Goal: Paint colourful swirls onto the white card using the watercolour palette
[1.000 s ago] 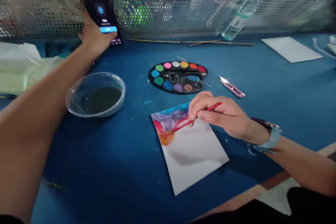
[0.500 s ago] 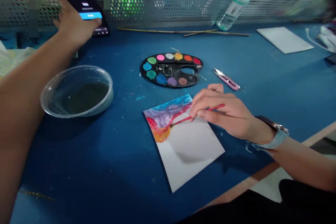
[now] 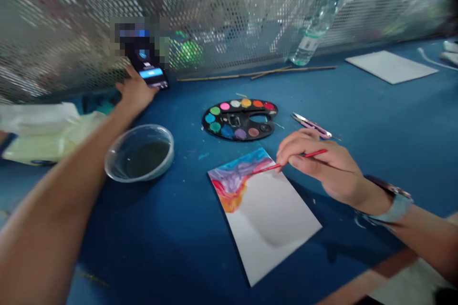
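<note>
A red paintbrush (image 3: 268, 168) is pinched in my right hand (image 3: 318, 164), its tip touching the white canvas (image 3: 282, 209) at the edge of the painted part. Blue, purple, red and orange paint covers the canvas's upper left; the lower part is white. Far left, my left hand (image 3: 136, 89) grips the lower left edge of a phone (image 3: 148, 64) leaning at the metal mesh. The phone's screen is lit, with a blue button. Beyond the canvas lies a black paint palette (image 3: 246, 121) with several coloured wells. Under my left forearm's right side stands a clear plastic bowl (image 3: 168, 164) of dark water.
Pink-handled thread snips (image 3: 315, 127) lie right of the palette. A water bottle (image 3: 308, 47) leans on the mesh panel (image 3: 236, 28), near thin sticks (image 3: 214, 77). Another white board (image 3: 391, 66) lies at the back right. A pale packet (image 3: 39, 138) is at the left.
The view has shifted, so everything sits lower and mostly further right. The brush tip has moved up and right along the paint's edge, and orange now reaches further there. My left hand stays at the phone.
</note>
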A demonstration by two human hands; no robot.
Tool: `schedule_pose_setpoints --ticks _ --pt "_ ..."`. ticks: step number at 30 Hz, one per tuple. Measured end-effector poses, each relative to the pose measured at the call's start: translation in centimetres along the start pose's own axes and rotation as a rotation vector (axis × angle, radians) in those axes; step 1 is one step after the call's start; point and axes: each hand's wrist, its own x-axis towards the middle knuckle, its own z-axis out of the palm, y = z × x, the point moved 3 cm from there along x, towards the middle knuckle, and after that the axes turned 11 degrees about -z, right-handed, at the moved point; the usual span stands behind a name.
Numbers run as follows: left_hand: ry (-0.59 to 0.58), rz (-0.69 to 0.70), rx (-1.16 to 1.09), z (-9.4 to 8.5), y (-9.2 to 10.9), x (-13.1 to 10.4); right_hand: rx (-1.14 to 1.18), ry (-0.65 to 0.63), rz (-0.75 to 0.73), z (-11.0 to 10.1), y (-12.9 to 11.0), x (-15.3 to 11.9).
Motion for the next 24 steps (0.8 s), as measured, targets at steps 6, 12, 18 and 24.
schedule_pose_setpoints --ticks 6,12,18,24 --pt "0.096 -0.034 0.075 -0.2 0.0 0.4 0.045 0.131 -0.007 -0.6 0.9 0.5" --pt "0.054 -0.028 0.042 -0.2 -0.3 0.6 0.105 0.253 0.029 -1.1 1.5 0.0" --pt "0.019 -0.026 0.026 -0.2 -0.4 0.9 0.091 0.35 0.102 -2.8 3.0 1.0" --pt "0.018 -0.042 -0.016 -0.3 -0.2 0.8 -0.282 0.19 0.077 -4.6 4.7 5.0"
